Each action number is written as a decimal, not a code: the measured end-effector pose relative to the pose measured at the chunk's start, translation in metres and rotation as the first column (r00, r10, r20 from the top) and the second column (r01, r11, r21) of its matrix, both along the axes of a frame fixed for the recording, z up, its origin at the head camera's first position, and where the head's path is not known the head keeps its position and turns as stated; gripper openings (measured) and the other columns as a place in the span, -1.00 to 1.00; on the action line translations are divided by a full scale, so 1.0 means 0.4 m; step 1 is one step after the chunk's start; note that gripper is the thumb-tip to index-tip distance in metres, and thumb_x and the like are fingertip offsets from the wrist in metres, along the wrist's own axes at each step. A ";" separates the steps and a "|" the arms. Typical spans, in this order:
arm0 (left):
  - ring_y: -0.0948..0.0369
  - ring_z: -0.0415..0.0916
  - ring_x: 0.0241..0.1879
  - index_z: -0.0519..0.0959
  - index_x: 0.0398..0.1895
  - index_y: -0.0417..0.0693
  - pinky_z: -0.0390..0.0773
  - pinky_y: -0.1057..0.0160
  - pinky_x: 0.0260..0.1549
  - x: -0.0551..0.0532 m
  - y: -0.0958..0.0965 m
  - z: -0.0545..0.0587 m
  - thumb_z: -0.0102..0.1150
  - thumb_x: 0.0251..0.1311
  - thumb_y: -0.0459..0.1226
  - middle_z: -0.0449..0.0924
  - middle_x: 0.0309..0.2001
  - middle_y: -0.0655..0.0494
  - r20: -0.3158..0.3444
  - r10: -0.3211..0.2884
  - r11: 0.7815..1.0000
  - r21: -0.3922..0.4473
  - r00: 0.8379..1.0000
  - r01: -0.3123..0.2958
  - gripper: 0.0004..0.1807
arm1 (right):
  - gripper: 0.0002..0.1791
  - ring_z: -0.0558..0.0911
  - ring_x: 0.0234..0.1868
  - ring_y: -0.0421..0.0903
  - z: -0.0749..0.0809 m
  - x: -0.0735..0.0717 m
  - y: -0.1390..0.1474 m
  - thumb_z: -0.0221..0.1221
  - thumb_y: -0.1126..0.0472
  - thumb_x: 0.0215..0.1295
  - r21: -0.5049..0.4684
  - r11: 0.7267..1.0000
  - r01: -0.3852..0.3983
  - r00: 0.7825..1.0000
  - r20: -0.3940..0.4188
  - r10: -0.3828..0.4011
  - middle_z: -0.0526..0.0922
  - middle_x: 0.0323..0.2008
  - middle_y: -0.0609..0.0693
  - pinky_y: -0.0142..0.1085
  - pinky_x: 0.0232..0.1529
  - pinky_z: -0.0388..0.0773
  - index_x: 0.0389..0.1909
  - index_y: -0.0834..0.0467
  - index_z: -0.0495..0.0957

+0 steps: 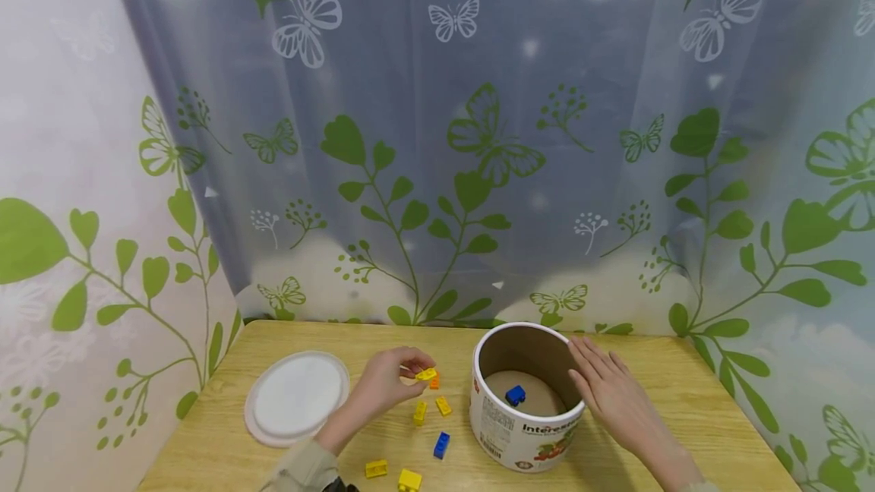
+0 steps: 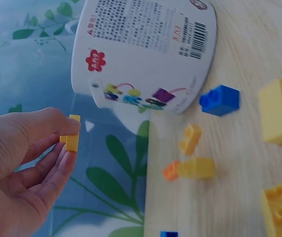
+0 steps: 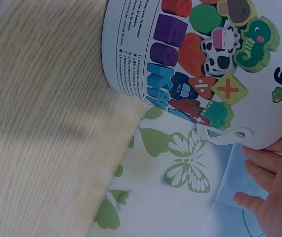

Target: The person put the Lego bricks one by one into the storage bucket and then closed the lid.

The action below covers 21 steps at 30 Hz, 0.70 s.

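My left hand (image 1: 392, 380) pinches a yellow toy brick (image 2: 72, 133) between thumb and fingertips, raised above the table left of the bucket. The round white bucket (image 1: 487, 431) stands with its top uncovered, and a blue brick (image 1: 516, 395) lies on its floor. With fingers extended, my right hand (image 1: 618, 397) rests against the bucket's right rim; in the right wrist view its fingertips (image 3: 264, 158) are at the rim by the handle tab. Beneath and in front of my left hand lie yellow bricks (image 1: 443, 406), an orange brick (image 1: 434, 383) and another blue brick (image 1: 441, 445).
A round white lid (image 1: 298, 393) lies on the left part of the wooden table (image 1: 225, 431). More yellow bricks (image 1: 410, 480) are near the front edge. A printed curtain (image 1: 424, 173) hangs behind and at both sides of the table.
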<state>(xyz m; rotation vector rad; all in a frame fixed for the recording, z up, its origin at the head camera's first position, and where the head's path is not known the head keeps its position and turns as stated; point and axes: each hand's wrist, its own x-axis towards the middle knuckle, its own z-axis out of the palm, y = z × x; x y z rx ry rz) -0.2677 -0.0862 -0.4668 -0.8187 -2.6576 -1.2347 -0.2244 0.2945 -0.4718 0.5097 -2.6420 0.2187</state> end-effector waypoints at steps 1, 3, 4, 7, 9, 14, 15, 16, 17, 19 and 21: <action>0.16 0.63 -0.24 0.71 -0.11 -0.15 0.73 0.25 -0.22 -0.002 0.006 0.004 0.42 0.11 -0.46 0.72 -0.17 0.07 -0.006 -0.002 1.000 0.002 1.000 0.002 -0.74 | -0.45 0.39 0.42 0.18 0.000 -0.001 0.001 0.11 0.10 0.51 0.003 1.000 -0.001 1.000 0.000 0.001 0.44 0.40 0.17 0.20 0.37 0.30 0.42 0.25 0.41; 0.15 0.63 -0.23 0.71 -0.11 -0.14 0.73 0.24 -0.21 -0.005 0.020 0.012 0.42 0.11 -0.46 0.72 -0.17 0.07 -0.019 -0.010 1.000 0.006 1.000 0.010 -0.74 | -0.45 0.40 0.41 0.18 0.000 -0.001 0.000 0.11 0.10 0.51 0.006 1.000 0.000 1.000 -0.001 0.000 0.45 0.39 0.17 0.20 0.37 0.31 0.41 0.25 0.41; 0.15 0.63 -0.23 0.71 -0.11 -0.13 0.73 0.26 -0.22 -0.007 0.027 0.016 0.43 0.11 -0.45 0.72 -0.16 0.07 -0.029 -0.012 1.000 0.007 1.000 0.012 -0.74 | -0.45 0.40 0.42 0.18 -0.001 -0.001 0.001 0.11 0.10 0.51 0.009 1.000 0.000 1.000 0.001 0.000 0.44 0.39 0.17 0.20 0.36 0.31 0.42 0.24 0.41; 0.14 0.64 -0.23 0.71 -0.11 -0.13 0.72 0.29 -0.22 -0.012 0.049 0.030 0.44 0.10 -0.45 0.72 -0.16 0.06 -0.054 -0.026 1.000 0.015 0.998 0.027 -0.73 | -0.45 0.39 0.43 0.18 0.000 -0.002 0.002 0.12 0.11 0.50 0.013 1.000 -0.001 1.000 0.008 0.001 0.44 0.40 0.17 0.20 0.38 0.30 0.42 0.25 0.40; 0.13 0.64 -0.23 0.71 -0.10 -0.14 0.72 0.28 -0.21 -0.014 0.065 0.041 0.43 0.11 -0.45 0.73 -0.16 0.06 -0.056 -0.038 0.999 0.023 0.998 0.039 -0.73 | -0.45 0.37 0.44 0.17 0.002 -0.002 0.002 0.10 0.11 0.52 0.011 1.000 -0.001 1.000 0.018 0.001 0.43 0.41 0.17 0.20 0.39 0.28 0.43 0.24 0.39; 0.14 0.64 -0.21 0.71 -0.07 -0.14 0.72 0.26 -0.18 -0.017 0.107 0.065 0.42 0.13 -0.43 0.74 -0.14 0.05 -0.047 -0.055 0.998 0.021 0.997 0.056 -0.73 | -0.45 0.36 0.45 0.17 0.003 -0.002 0.003 0.08 0.09 0.54 0.009 1.000 0.003 0.999 0.032 -0.003 0.42 0.42 0.17 0.20 0.40 0.27 0.44 0.24 0.38; 0.14 0.64 -0.20 0.71 -0.07 -0.14 0.72 0.26 -0.17 -0.018 0.115 0.068 0.42 0.13 -0.42 0.73 -0.14 0.05 -0.044 -0.056 0.998 0.019 0.997 0.057 -0.73 | -0.45 0.36 0.44 0.17 0.002 -0.002 0.003 0.07 0.08 0.54 0.010 1.000 0.003 1.000 0.031 -0.004 0.42 0.42 0.17 0.21 0.39 0.28 0.44 0.24 0.37; 0.15 0.63 -0.20 0.71 -0.06 -0.12 0.71 0.30 -0.18 -0.018 0.123 0.071 0.43 0.14 -0.41 0.73 -0.14 0.06 -0.043 -0.054 0.998 0.014 0.998 0.055 -0.73 | -0.45 0.37 0.44 0.18 0.001 -0.002 0.003 0.08 0.09 0.53 0.012 1.000 0.003 1.000 0.028 -0.003 0.42 0.41 0.17 0.21 0.39 0.29 0.44 0.25 0.38; 0.15 0.63 -0.20 0.71 -0.06 -0.12 0.70 0.30 -0.17 -0.019 0.131 0.074 0.43 0.14 -0.40 0.72 -0.14 0.06 -0.041 -0.054 0.998 0.013 0.998 0.054 -0.73 | -0.44 0.37 0.44 0.18 0.001 -0.002 0.003 0.09 0.09 0.53 0.013 1.000 0.002 1.000 0.025 -0.002 0.42 0.41 0.17 0.20 0.38 0.29 0.43 0.25 0.38; 0.17 0.63 -0.20 0.71 -0.06 -0.12 0.69 0.33 -0.17 -0.022 0.147 0.077 0.44 0.15 -0.39 0.71 -0.15 0.06 -0.045 -0.059 0.998 0.008 0.997 0.059 -0.73 | -0.44 0.37 0.44 0.17 0.002 -0.002 0.003 0.09 0.10 0.53 0.018 1.000 0.003 1.000 0.024 -0.003 0.42 0.41 0.17 0.20 0.39 0.29 0.44 0.24 0.38; 0.19 0.62 -0.21 0.71 -0.07 -0.11 0.69 0.35 -0.17 -0.025 0.163 0.080 0.44 0.15 -0.38 0.70 -0.15 0.07 -0.049 -0.069 0.998 0.009 0.996 0.069 -0.74 | -0.44 0.37 0.44 0.17 0.004 -0.001 0.002 0.11 0.11 0.51 0.018 1.000 0.000 1.000 0.020 0.000 0.42 0.41 0.17 0.20 0.40 0.29 0.44 0.24 0.38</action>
